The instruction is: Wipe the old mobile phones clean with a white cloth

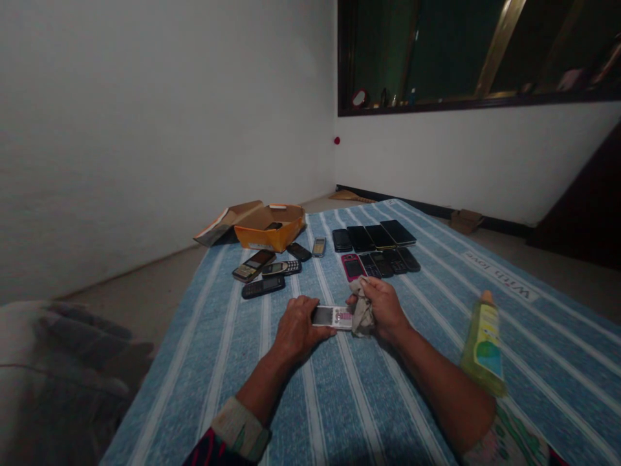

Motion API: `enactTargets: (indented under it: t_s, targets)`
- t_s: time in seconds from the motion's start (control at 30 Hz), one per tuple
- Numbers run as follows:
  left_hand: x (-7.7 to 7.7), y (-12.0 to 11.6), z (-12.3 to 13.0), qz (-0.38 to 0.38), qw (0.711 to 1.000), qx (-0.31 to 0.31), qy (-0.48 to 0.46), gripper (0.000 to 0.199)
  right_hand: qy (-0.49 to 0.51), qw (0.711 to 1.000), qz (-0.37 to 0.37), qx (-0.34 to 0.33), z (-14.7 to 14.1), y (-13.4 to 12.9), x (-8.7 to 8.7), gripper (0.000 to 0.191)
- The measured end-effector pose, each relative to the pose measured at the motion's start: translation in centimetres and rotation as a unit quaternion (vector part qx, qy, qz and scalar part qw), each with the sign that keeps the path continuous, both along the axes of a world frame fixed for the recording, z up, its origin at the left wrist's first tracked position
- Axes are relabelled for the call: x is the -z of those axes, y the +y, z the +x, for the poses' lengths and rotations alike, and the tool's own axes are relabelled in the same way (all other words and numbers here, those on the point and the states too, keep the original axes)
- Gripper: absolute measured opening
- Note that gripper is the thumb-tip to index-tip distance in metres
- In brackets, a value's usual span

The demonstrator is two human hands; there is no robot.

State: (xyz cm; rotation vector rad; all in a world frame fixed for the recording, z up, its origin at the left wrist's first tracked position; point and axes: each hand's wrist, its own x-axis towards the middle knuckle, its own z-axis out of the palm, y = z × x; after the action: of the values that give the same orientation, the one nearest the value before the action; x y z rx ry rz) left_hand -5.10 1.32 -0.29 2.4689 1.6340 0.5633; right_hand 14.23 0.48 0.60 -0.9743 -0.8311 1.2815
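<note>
My left hand grips the screen end of a white mobile phone with pink on its keypad, fingers along the far edge and thumb along the near one. Bunched in my right hand is a greyish cloth, which covers the phone's right end. Beyond my right hand, a pink phone lies at the left of a row of dark keypad phones. Past my left hand, a black keypad phone rests near a few other old phones.
Behind the loose phones stands an open orange cardboard box with its flap folded left and a dark phone inside. Several dark touchscreen phones lie at the back. A bottle of yellow-green liquid lies right of my forearm on the striped blue cloth cover.
</note>
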Motion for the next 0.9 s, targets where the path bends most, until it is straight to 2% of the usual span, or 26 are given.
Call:
enactTargets:
  t_s: [0.2, 0.27, 0.37, 0.43, 0.57, 0.67, 0.77, 0.9]
  targets:
    - [-0.5, -0.5, 0.3, -0.014, 1.000, -0.009, 0.007, 0.050, 0.004, 0.991, 0.028, 0.134, 1.1, 1.0, -0.1, 0.038]
    - [-0.3, -0.9, 0.6, 0.001, 1.000, -0.009, -0.001, 0.048, -0.045, 0.987, 0.053, 0.143, 0.3, 0.9, 0.4, 0.033]
    - [0.3, -1.3, 1.0, 0.027, 1.000, 0.001, -0.008, 0.044, -0.190, 0.968, 0.108, 0.124, -1.4, 0.3, 1.6, 0.023]
    - [0.5, -1.6, 1.3, 0.028, 1.000, -0.001, -0.013, 0.042, -0.316, 0.930, 0.159, 0.099, -2.4, 0.1, 2.4, 0.019]
    - [0.5, -1.8, 1.4, 0.006, 1.000, -0.011, -0.022, 0.038, -0.549, 0.798, 0.245, 0.050, -2.9, 0.1, 3.6, 0.022]
    - [0.1, -1.5, 0.9, -0.004, 0.999, 0.010, -0.037, 0.036, -0.645, 0.720, 0.254, 0.035, -2.4, -0.3, 3.6, 0.022]
    - [-0.4, -1.1, 0.0, -0.033, 0.996, 0.052, -0.065, 0.031, -0.687, 0.678, 0.260, -0.001, -1.7, -1.3, 3.0, 0.022]
    - [-0.7, -0.5, -1.2, -0.081, 0.987, 0.097, -0.100, 0.026, -0.695, 0.668, 0.255, -0.075, -1.2, -2.7, 2.4, 0.046]
